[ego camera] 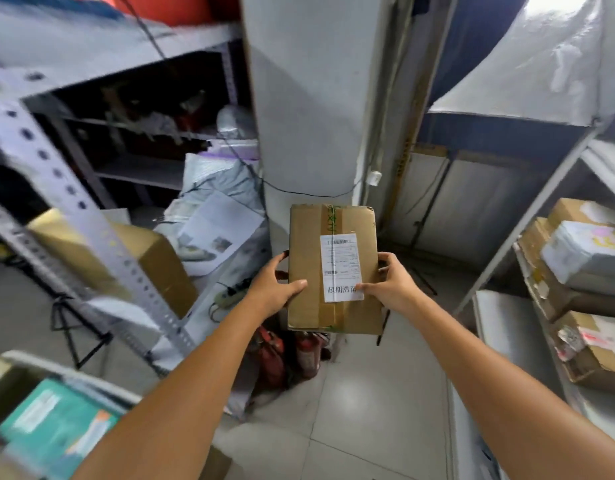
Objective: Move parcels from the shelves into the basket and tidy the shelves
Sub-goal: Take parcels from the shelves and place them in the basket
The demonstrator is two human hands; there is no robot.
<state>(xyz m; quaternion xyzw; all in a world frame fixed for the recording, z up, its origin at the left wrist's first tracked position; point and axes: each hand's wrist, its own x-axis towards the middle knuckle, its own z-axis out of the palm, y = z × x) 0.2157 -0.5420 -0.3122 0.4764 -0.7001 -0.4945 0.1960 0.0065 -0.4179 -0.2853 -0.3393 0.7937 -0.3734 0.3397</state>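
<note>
Parcel (330, 268): a flat brown carton held in the air in front of you, between the two shelf units and well above the floor. It rests on nothing.

Left hand (276, 287): grips the carton's left edge, thumb lying on the top face, fingers wrapped round the side.
Right hand (391, 285): grips the right edge, thumb on the white label (340, 268), fingers curled round the side.

Key relation: the carton's long axis runs straight away from you, label side up. What looks like the basket (74, 374) sits low at your left, beside your left forearm, with a teal parcel (57, 431) already in it. The carry therefore goes down and left. Your left arm is the nearer one and your right must cross over.

Underfoot: pale tiled floor (368, 393), with red items (275, 355) lying directly under the carton against the pillar (306, 98).

Room: a perforated shelf post (57, 174) slants between the carton and the basket, so swing wide of it. The right shelves (527, 216) hold more boxes. Space is tight on both sides.
</note>
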